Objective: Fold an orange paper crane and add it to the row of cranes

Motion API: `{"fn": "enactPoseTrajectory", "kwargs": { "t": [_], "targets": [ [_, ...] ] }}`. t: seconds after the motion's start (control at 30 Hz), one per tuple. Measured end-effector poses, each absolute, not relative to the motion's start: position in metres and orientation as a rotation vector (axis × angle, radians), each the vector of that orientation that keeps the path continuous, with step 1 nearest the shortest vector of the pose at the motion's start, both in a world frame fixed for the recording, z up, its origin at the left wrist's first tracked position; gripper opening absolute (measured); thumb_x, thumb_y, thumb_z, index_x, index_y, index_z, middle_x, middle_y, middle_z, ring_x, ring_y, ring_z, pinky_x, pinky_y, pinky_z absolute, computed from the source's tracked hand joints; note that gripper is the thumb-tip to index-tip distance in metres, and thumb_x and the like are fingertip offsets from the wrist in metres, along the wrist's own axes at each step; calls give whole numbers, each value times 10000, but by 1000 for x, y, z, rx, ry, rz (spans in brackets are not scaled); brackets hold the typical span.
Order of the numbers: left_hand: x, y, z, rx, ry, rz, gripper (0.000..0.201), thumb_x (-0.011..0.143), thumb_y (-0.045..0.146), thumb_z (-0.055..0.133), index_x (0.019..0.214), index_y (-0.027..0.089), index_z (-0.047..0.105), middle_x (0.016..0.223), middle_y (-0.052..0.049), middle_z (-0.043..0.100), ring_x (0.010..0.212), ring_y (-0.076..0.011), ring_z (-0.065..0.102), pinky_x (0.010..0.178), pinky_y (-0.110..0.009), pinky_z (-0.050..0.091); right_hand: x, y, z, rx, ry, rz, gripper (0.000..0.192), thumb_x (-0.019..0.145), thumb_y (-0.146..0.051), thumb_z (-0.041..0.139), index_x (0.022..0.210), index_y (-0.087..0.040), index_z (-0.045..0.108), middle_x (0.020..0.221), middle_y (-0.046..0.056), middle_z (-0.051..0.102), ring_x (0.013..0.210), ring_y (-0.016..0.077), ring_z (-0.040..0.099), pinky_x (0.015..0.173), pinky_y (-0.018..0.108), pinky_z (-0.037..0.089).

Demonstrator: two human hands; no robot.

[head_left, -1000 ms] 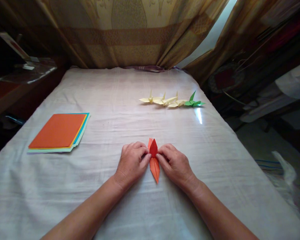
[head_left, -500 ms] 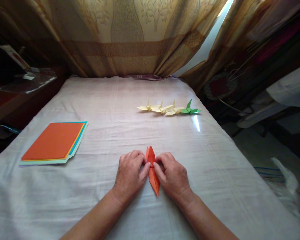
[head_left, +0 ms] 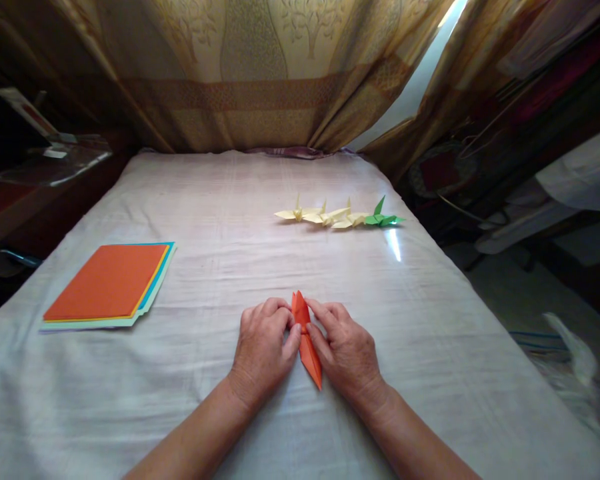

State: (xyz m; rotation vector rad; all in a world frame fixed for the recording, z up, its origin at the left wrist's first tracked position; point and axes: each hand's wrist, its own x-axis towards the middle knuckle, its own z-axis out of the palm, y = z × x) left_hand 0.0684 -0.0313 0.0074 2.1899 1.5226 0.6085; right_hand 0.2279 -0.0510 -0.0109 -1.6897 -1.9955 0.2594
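Between my hands is a narrow piece of folded orange paper [head_left: 310, 363], pointed at the near end and split into two tips at the far end. My left hand [head_left: 264, 339] pinches its left edge with thumb and fingers. From the other side, my right hand [head_left: 347, 347] grips it, the thumb at its middle and the index finger stretched along the upper part. The fingertips cover part of the paper's middle.
A stack of coloured paper squares [head_left: 107, 283], orange on top, lies at the left. Toward the far right, several pale yellow paper cranes [head_left: 325, 216] stand in a row with a green paper crane [head_left: 380, 219]. A white cloth [head_left: 205, 220] covers the surface; a curtain [head_left: 255, 87] hangs behind.
My right index finger has straightened and reached up toward the paper's far end. The paper's near point has swung slightly right. My left hand has hardly moved.
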Motion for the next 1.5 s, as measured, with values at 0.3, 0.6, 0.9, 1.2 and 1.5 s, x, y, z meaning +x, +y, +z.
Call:
{"fn": "enactPoseTrajectory", "kwargs": {
  "t": [0.3,0.6,0.9,1.2,1.5],
  "targets": [
    [68,-33,4,2220,1535,655,58,850,183,598,877,220,562,1001,-44,637,965,-218,584,862,-381,403,227,-51,-9,-1697,-2041,233,353,920,-236,511,1247,-289,634,1009,52,664,689,129,634,616,216,472],
    [65,-30,4,2255,1492,618,134,883,204,586,1012,240,593,1033,-34,672,958,-213,605,855,-369,410,227,-50,-8,-1712,-2113,200,333,923,-239,522,1228,-274,651,1003,55,668,668,126,630,592,212,460],
    [63,-31,2,2358,1472,623,249,892,208,584,1123,247,669,1093,-54,668,966,-222,607,861,-387,435,227,-50,-7,-1730,-2134,170,305,922,-255,525,1187,-284,672,992,49,666,633,117,606,564,210,445],
    [59,-32,1,2605,1457,508,278,935,242,555,1191,224,664,1296,-61,638,922,-242,595,826,-405,441,228,-50,-6,-1724,-2109,212,288,917,-246,542,1164,-289,683,983,39,656,647,122,609,569,219,440],
    [59,-43,6,2832,1385,343,370,961,273,482,1278,126,604,1330,-79,621,873,-251,547,805,-413,419,228,-50,-9,-1696,-2120,166,318,935,-227,493,1193,-282,672,971,49,658,643,118,602,579,214,444]
  ]
}}
